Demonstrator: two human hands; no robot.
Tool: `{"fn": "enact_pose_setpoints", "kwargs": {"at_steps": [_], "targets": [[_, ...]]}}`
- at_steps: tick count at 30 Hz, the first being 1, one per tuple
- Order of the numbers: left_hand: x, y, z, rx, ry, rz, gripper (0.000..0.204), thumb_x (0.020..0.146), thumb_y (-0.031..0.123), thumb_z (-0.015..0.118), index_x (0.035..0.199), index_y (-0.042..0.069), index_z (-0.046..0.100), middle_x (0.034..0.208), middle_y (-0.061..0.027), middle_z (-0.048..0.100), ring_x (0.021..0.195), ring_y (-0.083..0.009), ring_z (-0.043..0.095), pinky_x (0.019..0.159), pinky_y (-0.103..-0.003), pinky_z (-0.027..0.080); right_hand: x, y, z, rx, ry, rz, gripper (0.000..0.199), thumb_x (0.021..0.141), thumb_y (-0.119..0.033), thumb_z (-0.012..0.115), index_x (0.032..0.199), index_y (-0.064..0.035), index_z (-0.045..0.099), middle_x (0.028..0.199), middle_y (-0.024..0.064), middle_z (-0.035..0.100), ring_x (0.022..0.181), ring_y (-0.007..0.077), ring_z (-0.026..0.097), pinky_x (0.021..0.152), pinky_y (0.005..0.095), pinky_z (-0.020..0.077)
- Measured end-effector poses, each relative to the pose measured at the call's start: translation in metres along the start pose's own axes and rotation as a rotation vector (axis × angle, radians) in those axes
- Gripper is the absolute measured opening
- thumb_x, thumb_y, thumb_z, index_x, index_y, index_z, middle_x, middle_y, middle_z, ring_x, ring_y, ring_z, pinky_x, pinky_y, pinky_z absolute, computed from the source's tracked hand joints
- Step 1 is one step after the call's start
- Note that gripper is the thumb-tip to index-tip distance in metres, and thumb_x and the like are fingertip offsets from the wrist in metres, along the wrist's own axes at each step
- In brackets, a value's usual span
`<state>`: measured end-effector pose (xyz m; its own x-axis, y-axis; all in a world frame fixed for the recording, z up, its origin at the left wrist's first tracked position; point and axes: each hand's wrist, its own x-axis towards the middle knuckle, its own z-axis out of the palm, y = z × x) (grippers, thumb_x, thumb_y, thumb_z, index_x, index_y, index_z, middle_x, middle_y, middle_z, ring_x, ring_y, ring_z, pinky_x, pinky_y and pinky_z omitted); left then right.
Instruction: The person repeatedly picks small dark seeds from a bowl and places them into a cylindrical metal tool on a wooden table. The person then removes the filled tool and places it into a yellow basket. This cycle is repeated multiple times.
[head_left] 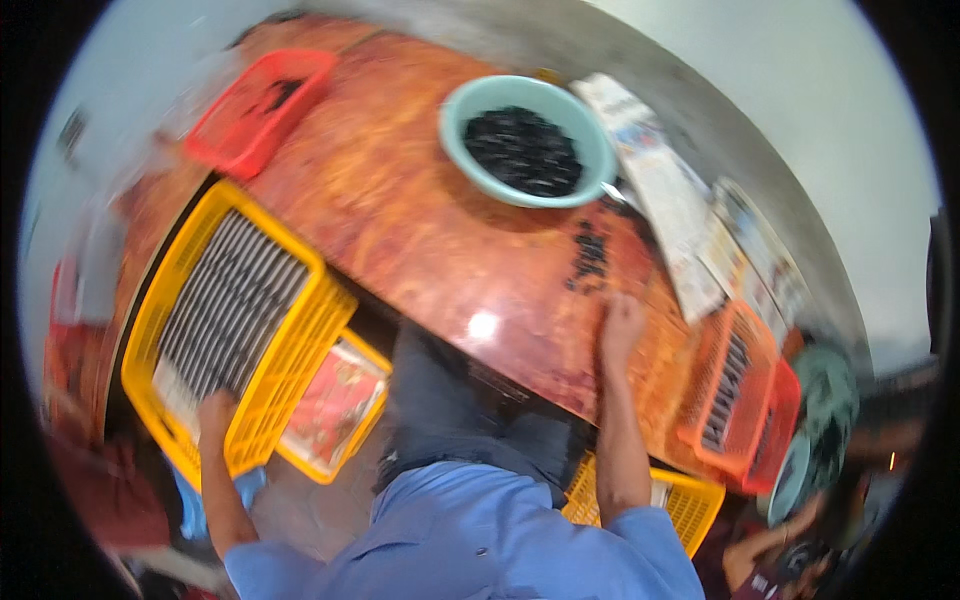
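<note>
So the left hand (216, 413) is down at the near end of the yellow basket (313, 275), right by the rows of dark strips (235, 300) packed inside it. The right hand (622, 325) is over on the right side of the table (400, 190), just near of a loose scatter of small black pieces (590, 258). Both are pretty blurry, so I honestly can't tell if either one's fingers are apart or clamped on anything. Far from the scatter and a bit left, a pale green bowl (465, 165) holds a heap of black bits (525, 150).
</note>
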<state>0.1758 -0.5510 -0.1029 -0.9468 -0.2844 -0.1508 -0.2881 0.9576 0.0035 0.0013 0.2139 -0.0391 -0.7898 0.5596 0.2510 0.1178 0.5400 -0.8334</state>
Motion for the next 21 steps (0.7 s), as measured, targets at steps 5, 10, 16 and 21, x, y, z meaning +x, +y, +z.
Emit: {"fn": "enact_pose_setpoints", "kwargs": {"at_steps": [5, 10, 16, 21], "targets": [[0.004, -0.03, 0.015, 0.01, -0.038, 0.065, 0.014, 0.088, 0.017, 0.064, 0.081, 0.005, 0.068, 0.079, -0.0217, 0.07, 0.078, -0.0438, 0.068, 0.068, -0.055, 0.053, 0.0, 0.002, -0.001, -0.094, 0.053, -0.105, 0.028, 0.098, -0.02, 0.059, 0.082, 0.0032, 0.065, 0.083, 0.0232, 0.062, 0.082, 0.0413, 0.061, 0.074, 0.0496, 0.0467], [0.016, -0.004, -0.037, -0.035, 0.052, 0.095, 0.014, 0.089, 0.017, 0.069, 0.087, 0.003, 0.065, 0.079, -0.0181, 0.066, 0.077, -0.0393, 0.064, 0.068, -0.05, 0.05, -0.006, -0.011, -0.007, -0.126, 0.112, -0.109, 0.027, 0.096, -0.02, 0.061, 0.08, 0.0018, 0.065, 0.083, 0.0205, 0.062, 0.084, 0.0408, 0.061, 0.076, 0.0521, 0.0456], [0.031, 0.094, -0.094, -0.251, 0.318, 0.121, 0.021, 0.105, 0.02, 0.062, 0.1, 0.0, 0.061, 0.081, -0.0133, 0.057, 0.069, -0.0276, 0.056, 0.064, -0.039, 0.046, -0.008, -0.009, -0.005, -0.114, 0.105, -0.116, 0.026, 0.095, -0.021, 0.06, 0.08, -0.0015, 0.067, 0.084, 0.0172, 0.064, 0.086, 0.0376, 0.061, 0.078, 0.0488, 0.0428], [0.043, 0.231, -0.089, -0.464, 0.539, 0.47, 0.019, 0.098, 0.008, 0.068, 0.114, 0.0, 0.069, 0.092, -0.0166, 0.067, 0.075, -0.0297, 0.061, 0.067, -0.039, 0.05, -0.009, -0.009, -0.005, -0.106, 0.11, -0.123, 0.022, 0.095, -0.021, 0.062, 0.084, -0.0032, 0.07, 0.086, 0.0145, 0.065, 0.086, 0.0351, 0.062, 0.078, 0.0465, 0.0417]]}}
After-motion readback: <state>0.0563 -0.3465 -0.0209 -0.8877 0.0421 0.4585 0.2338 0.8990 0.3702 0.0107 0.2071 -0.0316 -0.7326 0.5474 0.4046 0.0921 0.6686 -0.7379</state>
